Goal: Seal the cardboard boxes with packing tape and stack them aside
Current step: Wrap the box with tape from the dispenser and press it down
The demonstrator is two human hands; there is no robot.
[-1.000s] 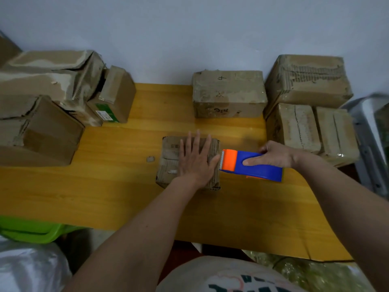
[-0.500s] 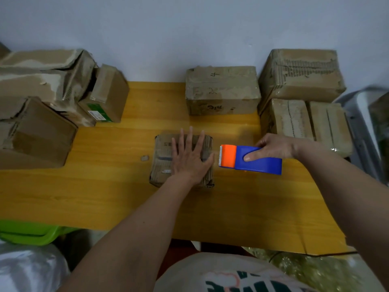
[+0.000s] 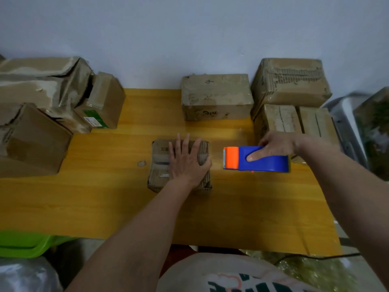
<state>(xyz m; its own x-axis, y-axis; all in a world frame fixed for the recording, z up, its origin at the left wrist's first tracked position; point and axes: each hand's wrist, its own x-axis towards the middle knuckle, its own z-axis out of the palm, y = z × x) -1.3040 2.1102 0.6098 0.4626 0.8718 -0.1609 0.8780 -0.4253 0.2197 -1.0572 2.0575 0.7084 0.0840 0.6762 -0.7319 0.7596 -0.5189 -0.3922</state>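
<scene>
Since the earlier frame, the tape dispenser (image 3: pixel 255 159) has been drawn rightward, so that a clear gap of bare bench (image 3: pixel 84 199) now separates its orange head from the small box (image 3: pixel 160 165); previously the head was at the box's right edge.

From left to right: four worn cardboard boxes are piled at the bench's left end, one of them, the green-labelled box (image 3: pixel 103 102), tilted against the others. A small scrap (image 3: pixel 141 163) lies on the bench just left of the small box. The small box rests flat at mid-bench, and the left hand (image 3: pixel 186 163) is pressed on its top with fingers straight and slightly spread, the thumb at its right edge. One marked box (image 3: pixel 216 95) stands behind it against the wall. The blue-and-orange dispenser is gripped by the right hand (image 3: pixel 274 145), fingers curled over its top and thumb on its side, and whether it touches the bench cannot be told. At the right end, three boxes are stacked: one large box (image 3: pixel 291 81) above two smaller ones (image 3: pixel 277 119) set side by side.
</scene>
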